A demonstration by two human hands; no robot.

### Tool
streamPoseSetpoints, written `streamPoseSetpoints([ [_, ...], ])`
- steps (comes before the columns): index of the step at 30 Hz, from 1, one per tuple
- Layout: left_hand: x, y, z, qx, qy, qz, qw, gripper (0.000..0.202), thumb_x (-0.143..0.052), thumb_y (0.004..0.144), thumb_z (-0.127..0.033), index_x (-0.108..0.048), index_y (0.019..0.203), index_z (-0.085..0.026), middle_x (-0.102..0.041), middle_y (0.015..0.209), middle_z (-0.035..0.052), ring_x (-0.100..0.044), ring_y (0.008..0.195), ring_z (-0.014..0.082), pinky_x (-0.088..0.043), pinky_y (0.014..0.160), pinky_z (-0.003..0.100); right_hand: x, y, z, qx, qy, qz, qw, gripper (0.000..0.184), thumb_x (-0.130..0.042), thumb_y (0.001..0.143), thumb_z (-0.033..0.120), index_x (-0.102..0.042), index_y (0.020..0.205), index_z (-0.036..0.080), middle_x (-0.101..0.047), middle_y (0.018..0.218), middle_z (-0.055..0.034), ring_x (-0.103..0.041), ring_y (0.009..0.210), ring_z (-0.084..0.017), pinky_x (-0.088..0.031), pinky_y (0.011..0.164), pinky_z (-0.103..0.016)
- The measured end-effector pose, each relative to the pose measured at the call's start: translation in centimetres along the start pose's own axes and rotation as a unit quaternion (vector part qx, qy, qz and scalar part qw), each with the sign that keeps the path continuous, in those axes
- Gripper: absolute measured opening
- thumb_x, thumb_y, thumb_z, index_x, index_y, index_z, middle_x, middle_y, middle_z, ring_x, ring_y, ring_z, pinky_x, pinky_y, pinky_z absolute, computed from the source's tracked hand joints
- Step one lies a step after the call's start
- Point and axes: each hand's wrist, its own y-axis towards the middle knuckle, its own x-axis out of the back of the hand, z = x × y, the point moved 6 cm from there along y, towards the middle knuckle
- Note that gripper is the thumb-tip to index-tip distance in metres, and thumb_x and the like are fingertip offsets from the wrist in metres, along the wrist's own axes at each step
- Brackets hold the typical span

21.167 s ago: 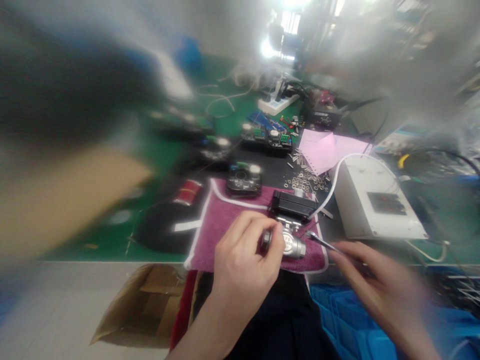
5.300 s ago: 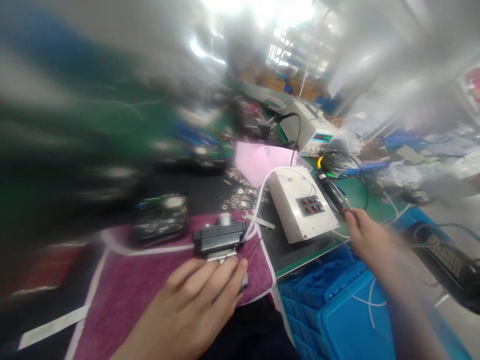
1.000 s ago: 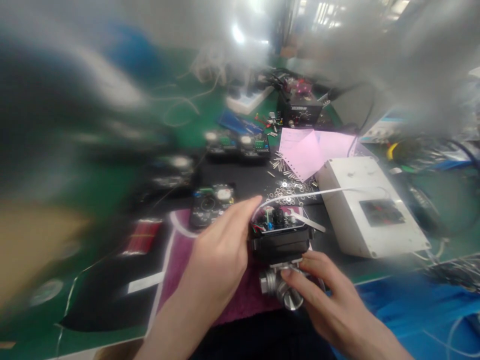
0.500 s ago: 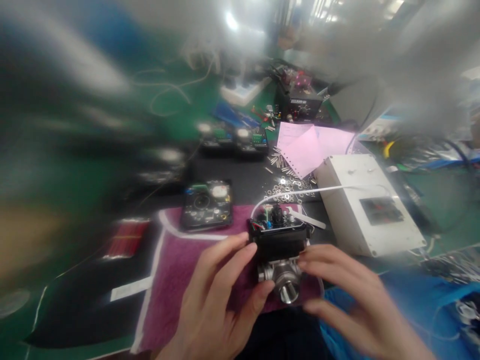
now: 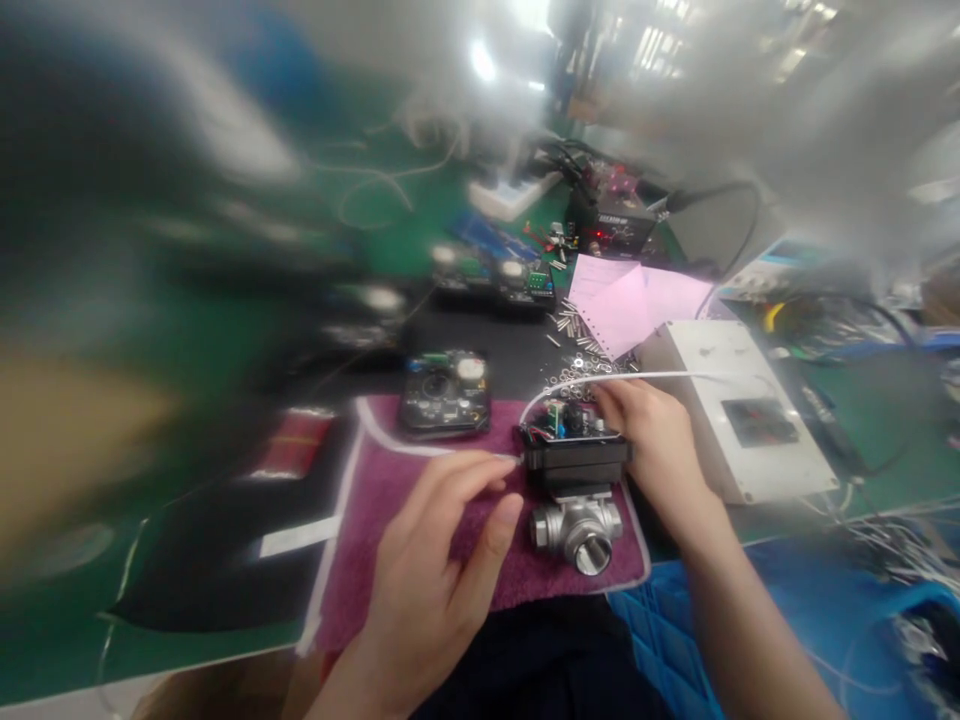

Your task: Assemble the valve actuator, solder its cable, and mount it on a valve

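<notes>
A motorised ball valve stands on a purple towel [image 5: 450,530]. It has a black actuator [image 5: 577,465] on top, with its circuit board exposed, and a steel valve body [image 5: 577,530] below. A white cable [image 5: 555,392] runs from the actuator. My left hand [image 5: 442,560] is open to the left of the valve, thumb and fingers apart, its fingertips close to the actuator's side. Behind the actuator's right corner, my right hand [image 5: 660,440] has its fingers bent together beside loose washers [image 5: 574,375]. Its fingertips are partly hidden, and what they hold cannot be made out.
A black circuit-board unit [image 5: 446,395] lies on the towel's far left. A grey box with a display [image 5: 739,410] stands to the right. Pink papers [image 5: 626,300] and small metal pins lie behind the washers. A blue crate [image 5: 660,620] is at the lower right.
My right hand has left the valve body and reached behind the actuator, where a small wrench lay; the wrench no longer shows. My left hand has drawn slightly away from the valve.
</notes>
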Motion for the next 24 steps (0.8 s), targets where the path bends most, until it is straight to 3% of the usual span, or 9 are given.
streamPoseSetpoints([
  [3, 0.0, -0.1, 0.1, 0.006, -0.008, 0.004, 1.000, 0.024, -0.066, 0.104, -0.022, -0.066, 0.127, -0.028, -0.070, 0.122, -0.0006, -0.069, 0.111, 0.0133, -0.054, 0.102, 0.024, -0.4, 0.8, -0.7, -0.028, -0.049, 0.005, 0.998, 0.025, -0.060, 0.107, 0.032, -0.083, 0.104, 0.023, -0.078, 0.093, -0.0084, -0.070, 0.079, -0.023, -0.040, 0.069, -0.031],
  [8, -0.1, -0.4, 0.2, 0.004, -0.025, 0.012, 1.000, 0.024, -0.065, 0.105, -0.022, -0.066, 0.128, -0.029, -0.070, 0.123, -0.0010, -0.069, 0.114, 0.0125, -0.053, 0.103, 0.023, -0.8, 1.1, -1.2, -0.058, -0.074, 0.021, 0.995, 0.020, -0.066, 0.104, 0.035, -0.085, 0.108, 0.029, -0.082, 0.101, -0.0075, -0.074, 0.084, -0.027, -0.041, 0.069, -0.031],
  [13, -0.3, -0.4, 0.3, 0.008, -0.028, 0.020, 0.999, 0.024, -0.065, 0.105, -0.022, -0.066, 0.128, -0.029, -0.071, 0.124, -0.0007, -0.069, 0.114, 0.0127, -0.053, 0.102, 0.024, -0.9, 1.1, -1.4, -0.064, -0.039, 0.042, 0.996, 0.018, -0.068, 0.103, 0.032, -0.085, 0.108, 0.029, -0.082, 0.104, -0.0042, -0.076, 0.093, -0.026, -0.046, 0.076, -0.031],
  [24, -0.2, -0.1, -0.1, -0.008, -0.017, 0.028, 0.999, 0.023, -0.066, 0.105, -0.022, -0.066, 0.127, -0.028, -0.072, 0.122, -0.0015, -0.070, 0.112, 0.0117, -0.053, 0.100, 0.022, -1.9, 1.5, -2.5, -0.076, 0.048, 0.060, 0.994, 0.021, -0.065, 0.101, 0.034, -0.084, 0.110, 0.027, -0.077, 0.087, -0.0019, -0.065, 0.073, -0.018, -0.041, 0.072, -0.029],
])
